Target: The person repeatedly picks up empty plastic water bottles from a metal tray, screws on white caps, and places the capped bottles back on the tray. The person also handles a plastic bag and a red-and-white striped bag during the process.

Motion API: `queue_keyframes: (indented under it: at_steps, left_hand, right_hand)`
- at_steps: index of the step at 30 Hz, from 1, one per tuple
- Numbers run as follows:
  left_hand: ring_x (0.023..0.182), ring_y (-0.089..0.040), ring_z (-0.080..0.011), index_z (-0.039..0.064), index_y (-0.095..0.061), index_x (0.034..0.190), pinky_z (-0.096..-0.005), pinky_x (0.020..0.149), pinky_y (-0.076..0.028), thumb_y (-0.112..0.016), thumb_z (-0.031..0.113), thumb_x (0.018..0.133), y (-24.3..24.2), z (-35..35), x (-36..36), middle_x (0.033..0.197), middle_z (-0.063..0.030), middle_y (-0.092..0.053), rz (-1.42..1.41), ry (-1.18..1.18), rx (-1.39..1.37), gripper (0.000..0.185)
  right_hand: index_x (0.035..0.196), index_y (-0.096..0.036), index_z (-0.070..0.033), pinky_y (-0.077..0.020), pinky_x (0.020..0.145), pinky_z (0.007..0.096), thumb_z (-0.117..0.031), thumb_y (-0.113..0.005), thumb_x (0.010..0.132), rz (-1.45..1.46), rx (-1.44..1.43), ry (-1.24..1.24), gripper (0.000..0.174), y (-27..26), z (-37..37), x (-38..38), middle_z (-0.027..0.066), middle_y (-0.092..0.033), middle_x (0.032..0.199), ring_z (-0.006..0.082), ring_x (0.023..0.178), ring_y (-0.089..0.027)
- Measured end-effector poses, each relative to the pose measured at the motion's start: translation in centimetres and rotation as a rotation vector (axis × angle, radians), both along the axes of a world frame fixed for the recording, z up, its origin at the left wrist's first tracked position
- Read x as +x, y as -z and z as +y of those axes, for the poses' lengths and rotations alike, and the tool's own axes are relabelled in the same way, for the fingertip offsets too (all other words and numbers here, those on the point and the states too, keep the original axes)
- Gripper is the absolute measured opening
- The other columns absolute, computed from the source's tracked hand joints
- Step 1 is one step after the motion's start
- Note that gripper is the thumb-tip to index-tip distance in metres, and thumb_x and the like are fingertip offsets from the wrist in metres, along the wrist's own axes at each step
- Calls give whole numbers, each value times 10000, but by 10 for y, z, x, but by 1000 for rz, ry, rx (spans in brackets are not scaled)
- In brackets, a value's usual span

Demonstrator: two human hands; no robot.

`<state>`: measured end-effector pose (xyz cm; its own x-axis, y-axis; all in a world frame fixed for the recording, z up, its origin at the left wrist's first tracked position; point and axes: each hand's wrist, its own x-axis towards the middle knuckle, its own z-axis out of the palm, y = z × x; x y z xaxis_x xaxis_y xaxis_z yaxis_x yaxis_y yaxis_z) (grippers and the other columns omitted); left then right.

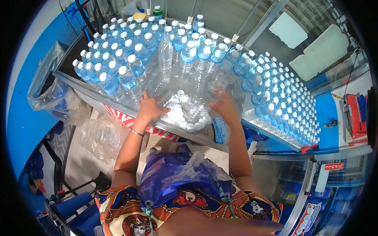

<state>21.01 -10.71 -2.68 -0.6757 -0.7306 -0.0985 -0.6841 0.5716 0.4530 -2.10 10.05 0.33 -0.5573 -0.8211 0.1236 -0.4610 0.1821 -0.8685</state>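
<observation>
My left hand (pixel 151 108) is over the front of the metal counter, its thumb and fingers spread. Beside the thumb lies a clear plastic bottle (pixel 165 98), hard to make out against the metal. Next to it is a heap of loose white bottle caps (pixel 175 110). My right hand (pixel 225 106) is blurred, with its fingers curved close to a blurred clear bottle (pixel 219 79); whether it grips the bottle I cannot tell. Behind my hands stand rows of filled, white-capped water bottles (pixel 188 56) with blue labels. An uncapped clear bottle (pixel 165 54) stands among them.
A blue-and-white packet (pixel 219 129) lies by the counter's front edge (pixel 200 141). More capped bottles (pixel 283 97) crowd the right side. Clear plastic bags (pixel 100 135) are at the lower left. A blue plastic apron (pixel 168 174) covers my front. A glass-doored cabinet (pixel 308 177) stands at right.
</observation>
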Motion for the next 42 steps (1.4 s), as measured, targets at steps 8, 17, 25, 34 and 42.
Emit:
queue_keyframes:
  at_steps: [8, 17, 25, 34, 42]
  left_hand:
    - [831, -645, -233, -61, -579, 1161, -348, 720, -535, -692, 503, 835, -30, -4, -46, 993, -181, -628, 529, 102, 734, 661]
    - [873, -663, -258, -51, -469, 1048, -363, 808, -575, -491, 419, 989, 37, -14, -102, 922, -179, -641, 847, -218, 1782, 475]
    - [999, -617, -389, -178, -420, 997, -414, 880, -581, -434, 358, 1012, 94, -52, -127, 989, -290, -577, 1111, -637, 2213, 537]
    - [1106, -559, -408, -235, -290, 1251, -408, 887, -587, -440, 336, 1011, 96, -35, -168, 1190, -330, -476, 1147, -638, 2233, 638]
    - [1018, -613, -409, -156, -288, 1321, -406, 871, -595, -418, 373, 1019, 96, -32, -223, 1179, -325, -496, 1142, -729, 2409, 623]
  right_hand:
    - [1397, -390, -16, -495, 812, 338, -201, -808, 766, 162, -190, 608, 779, 48, 50, -62, 112, -511, 1175, 218, 1041, -539]
    - [1407, -376, -3, -434, 915, 398, -196, -766, 796, 296, -282, 911, 750, 64, 48, -48, 172, -449, 1242, 281, 1144, -469]
    - [1334, -528, -176, -384, 1022, 446, -106, -736, 688, 1113, 187, 25, 682, 87, -46, -10, 173, -425, 1406, 364, 1275, -422]
    - [1275, -527, 1, -505, 824, 363, -181, -746, 801, 469, 135, 327, 553, 35, -6, 10, 158, -612, 1161, 263, 1011, -614]
    - [1212, -534, 62, -518, 650, 349, -268, -710, 856, 222, 149, 704, 516, 12, 5, -15, 200, -678, 957, 254, 714, -682]
